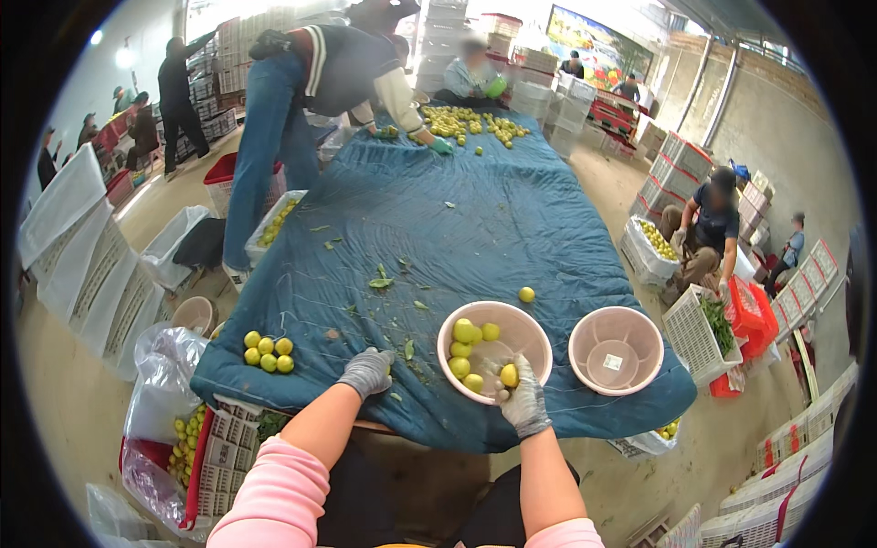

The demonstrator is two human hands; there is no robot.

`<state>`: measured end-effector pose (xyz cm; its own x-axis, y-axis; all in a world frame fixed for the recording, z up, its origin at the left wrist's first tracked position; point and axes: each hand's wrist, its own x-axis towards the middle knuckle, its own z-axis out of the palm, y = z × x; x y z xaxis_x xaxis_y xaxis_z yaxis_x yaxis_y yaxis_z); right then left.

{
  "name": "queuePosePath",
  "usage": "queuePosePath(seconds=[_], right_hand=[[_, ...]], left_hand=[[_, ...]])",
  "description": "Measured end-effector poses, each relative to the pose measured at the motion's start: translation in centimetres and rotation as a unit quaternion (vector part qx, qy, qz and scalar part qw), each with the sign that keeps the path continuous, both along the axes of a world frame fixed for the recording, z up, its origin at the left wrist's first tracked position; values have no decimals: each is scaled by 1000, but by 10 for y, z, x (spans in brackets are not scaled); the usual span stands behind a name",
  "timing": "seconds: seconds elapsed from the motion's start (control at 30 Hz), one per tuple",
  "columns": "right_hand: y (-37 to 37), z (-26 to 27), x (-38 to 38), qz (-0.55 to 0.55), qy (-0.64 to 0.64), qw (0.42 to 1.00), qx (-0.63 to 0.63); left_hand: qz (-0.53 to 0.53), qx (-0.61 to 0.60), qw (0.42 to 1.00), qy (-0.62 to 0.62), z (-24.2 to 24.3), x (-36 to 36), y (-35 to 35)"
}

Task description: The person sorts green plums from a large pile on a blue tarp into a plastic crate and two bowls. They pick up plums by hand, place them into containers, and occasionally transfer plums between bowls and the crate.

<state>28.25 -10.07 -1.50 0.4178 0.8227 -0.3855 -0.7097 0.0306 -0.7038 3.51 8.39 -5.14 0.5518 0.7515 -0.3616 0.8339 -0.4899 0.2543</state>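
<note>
My right hand [526, 401], in a grey work glove, holds a yellow citrus fruit [509, 375] over the near rim of a pale pink plastic basin [445, 327]. Several yellow-green citrus fruits [460, 349] lie along the left side inside that basin. My left hand [367, 373], gloved too, rests low over the blue quilted cloth [438, 240]. A sliver of a yellow-green fruit [390, 370] shows at its fingertips; the fingers hide most of it. Left of this hand, several citrus fruits [268, 351] sit in a cluster on the cloth.
A second pink basin [615, 327] stands to the right. One fruit [526, 294] lies behind the first basin, and leaves [381, 281] litter the cloth. A lined crate [205, 452] stands below left. Across the table a person [356, 68] leans over a fruit pile [452, 123].
</note>
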Motion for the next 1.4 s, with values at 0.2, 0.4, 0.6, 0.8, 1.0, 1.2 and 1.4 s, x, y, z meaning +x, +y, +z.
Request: queuePosePath(seconds=[0.2, 0.4, 0.6, 0.8, 1.0, 1.2, 1.4], right_hand=[[25, -35, 29, -53, 19, 998, 17], [39, -45, 29, 55, -25, 998, 36], [39, -10, 23, -21, 127, 991, 25], [24, -36, 72, -45, 236, 961, 138], [19, -39, 91, -89, 324, 917, 216], [26, -28, 91, -129, 301, 920, 215], [28, -32, 84, -120, 163, 972, 121]], left_hand=[[34, -37, 961, -271, 25, 45, 3], [-64, -64, 927, -364, 45, 124, -27], [-197, -52, 937, -284, 66, 198, -4], [-97, 9, 966, -240, 46, 313, 42], [-126, 53, 985, -109, -11, 395, 66], [-165, 8, 986, -28, -7, 404, 71], [-126, 18, 967, -223, 56, 330, 45]])
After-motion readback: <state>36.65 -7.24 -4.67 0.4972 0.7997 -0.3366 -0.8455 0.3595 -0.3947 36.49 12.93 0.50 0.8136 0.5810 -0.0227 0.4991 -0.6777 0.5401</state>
